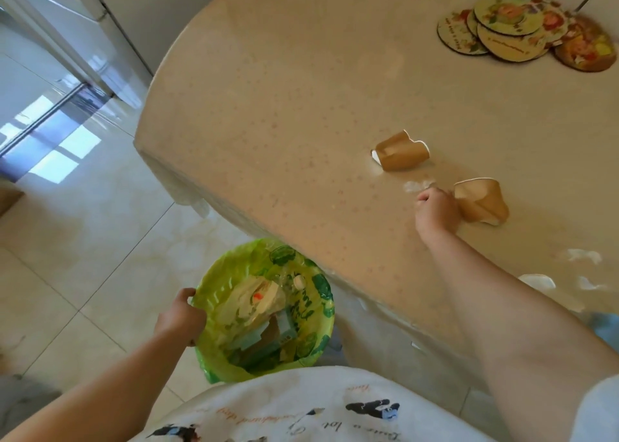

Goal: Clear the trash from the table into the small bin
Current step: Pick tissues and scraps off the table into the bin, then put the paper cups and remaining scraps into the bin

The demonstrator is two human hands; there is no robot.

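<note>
Risk: The right hand (435, 208) is closed near the middle right of the frame, between a thin, pale scrap of wrapper (417, 186) and the nearer crushed brown paper cup (482, 205). It touches the cup's side, so a sideways pull could probably knock this light cup further along the desk (268, 106).
Risk, second: The small bin with the green printed plastic liner (264, 307) stands on the floor below the desk edge, at the lower centre. Light scraps carried across this gap may fall on the tiled floor (83, 240) if the hand opens too early.
Right hand pose: The arm reaches from the lower right, forearm over the desk and wrist slightly bent. The fingers are curled under; it is not possible to tell whether they already pinch something.
Left hand pose: The left hand (179, 317) grips the left rim of the bin, thumb on the rim and fingers outside, apparently to steady it.
Task things: A second crushed brown paper cup (400, 155) lies on its side a little above the right hand. Some white crumpled paper pieces (566, 270) lie near the desk edge at the right.
Bin content: It already holds paper, wrappers and something like teal blocks.
Other: A pile of round picture coasters (522, 29) sits at the upper right, well apart from the trash.
Progress: Several pieces remain on the desk, so the task seems not finished.
</note>
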